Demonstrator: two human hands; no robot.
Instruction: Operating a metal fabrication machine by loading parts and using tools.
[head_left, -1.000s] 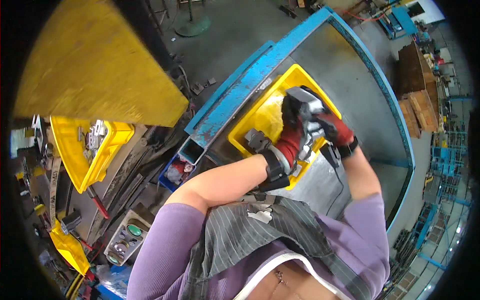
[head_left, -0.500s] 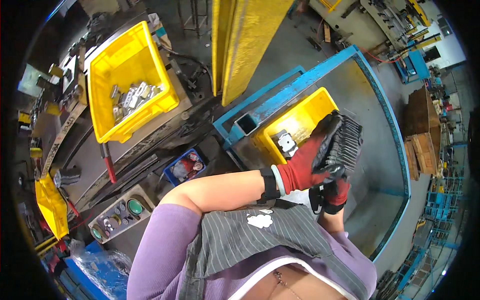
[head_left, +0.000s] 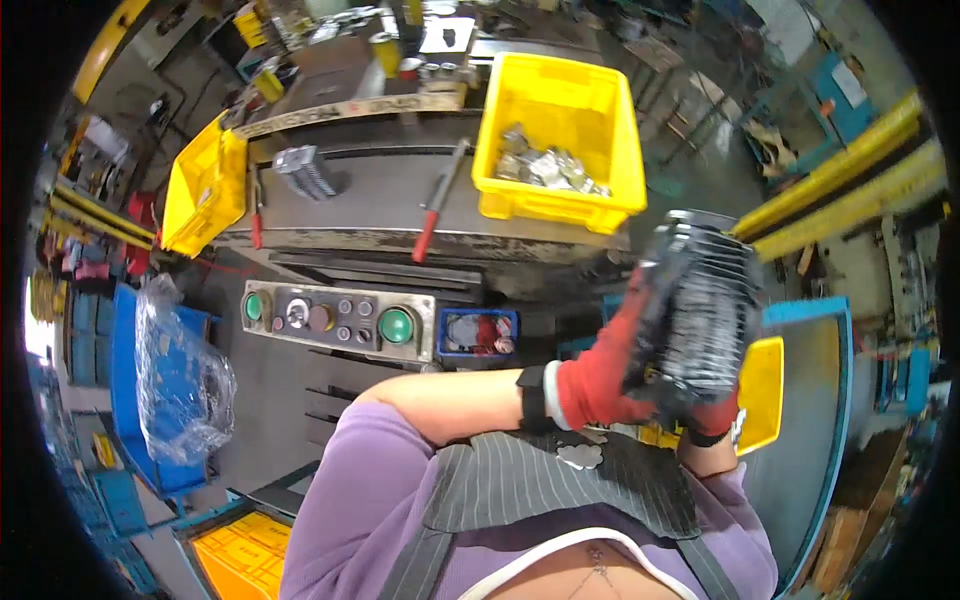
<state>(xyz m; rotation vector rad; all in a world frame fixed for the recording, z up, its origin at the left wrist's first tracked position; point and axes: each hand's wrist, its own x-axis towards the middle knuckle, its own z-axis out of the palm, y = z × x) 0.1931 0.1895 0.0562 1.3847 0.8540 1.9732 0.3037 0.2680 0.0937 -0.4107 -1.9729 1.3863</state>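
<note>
Stacked parts [head_left: 705, 300] right of panel [head_left: 338, 320]

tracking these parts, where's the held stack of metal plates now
In head view, the stack of metal plates is right of centre, below and right of the large yellow bin, held in the left hand, right hand at its lower edge.

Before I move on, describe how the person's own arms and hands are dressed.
The left hand wears a red glove with a whitish cuff; a black strap circles that wrist. The right hand, mostly hidden, also shows red glove fabric, with a black band at its wrist. Purple sleeves end near the elbows, leaving the forearms bare.
</note>
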